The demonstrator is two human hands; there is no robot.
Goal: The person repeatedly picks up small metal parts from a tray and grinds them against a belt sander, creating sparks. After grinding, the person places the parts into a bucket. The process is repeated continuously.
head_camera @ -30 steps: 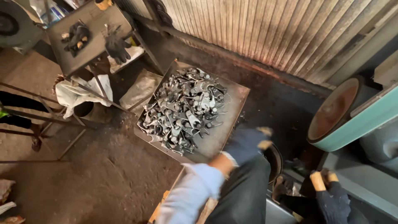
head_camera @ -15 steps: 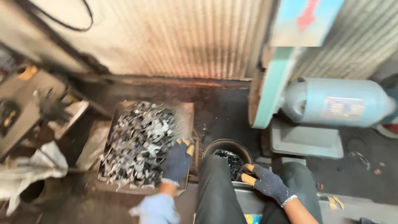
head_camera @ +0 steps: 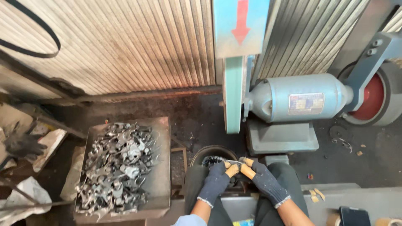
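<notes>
Both my hands wear dark knit gloves with tan fingertips and meet over my lap. My left hand (head_camera: pixel 215 182) and my right hand (head_camera: pixel 261 178) together pinch a small thin metal part (head_camera: pixel 233 161) by its ends. The part hangs just above a round black bucket (head_camera: pixel 211 151) that holds more metal pieces. To the left, a flat metal tray (head_camera: pixel 161 167) carries a heap of several grey metal parts (head_camera: pixel 119 165). Straight ahead stands a belt grinder with a green upright belt housing (head_camera: pixel 233 94) and a blue-grey motor (head_camera: pixel 299 98).
A corrugated metal wall (head_camera: pixel 125 46) closes off the back. A red wheel (head_camera: pixel 370 98) sits at the grinder's right end. A dark glove (head_camera: pixel 23 144) and white rags (head_camera: pixel 25 194) lie at far left. A phone (head_camera: pixel 354 215) rests at bottom right. The floor is dark and gritty.
The view swung right, from the tray to the grinder. My left hand left the tray's edge and came over the bucket to meet my right hand on the metal part.
</notes>
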